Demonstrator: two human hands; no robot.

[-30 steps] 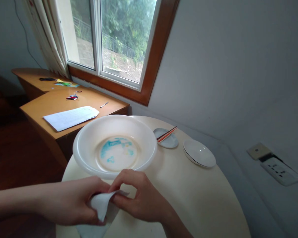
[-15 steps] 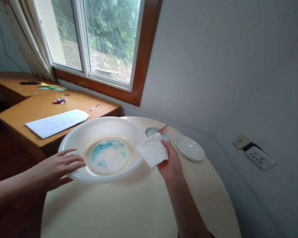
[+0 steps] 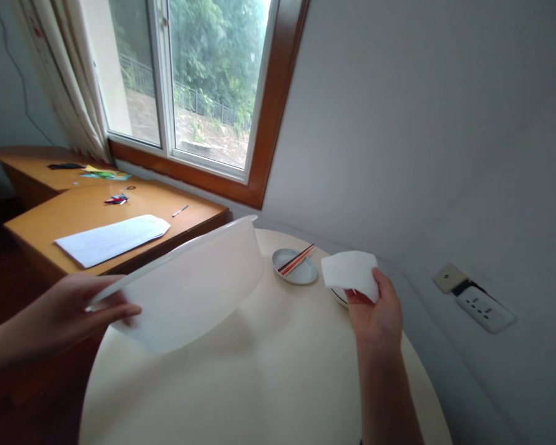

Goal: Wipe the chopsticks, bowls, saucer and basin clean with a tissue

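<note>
My left hand point(image 3: 76, 309) grips the rim of a large white plastic basin point(image 3: 199, 284) and holds it tilted up off the round cream table point(image 3: 269, 371), so only its outer wall shows. My right hand point(image 3: 375, 309) holds a folded white tissue point(image 3: 349, 272) above the right part of the table. A small grey dish point(image 3: 299, 269) with red and black chopsticks point(image 3: 296, 258) across it sits behind the basin. A white plate point(image 3: 339, 296) lies mostly hidden behind my right hand.
A wooden desk point(image 3: 74, 216) stands at the left with a white paper sheet point(image 3: 113, 237), a pen and small coloured items. A window with a brown frame point(image 3: 269, 123) is behind. A wall socket point(image 3: 484, 307) sits low on the right wall.
My left hand took hold of the basin's rim and tipped it up off the table. My right hand carried the tissue to the right, away from the basin.
</note>
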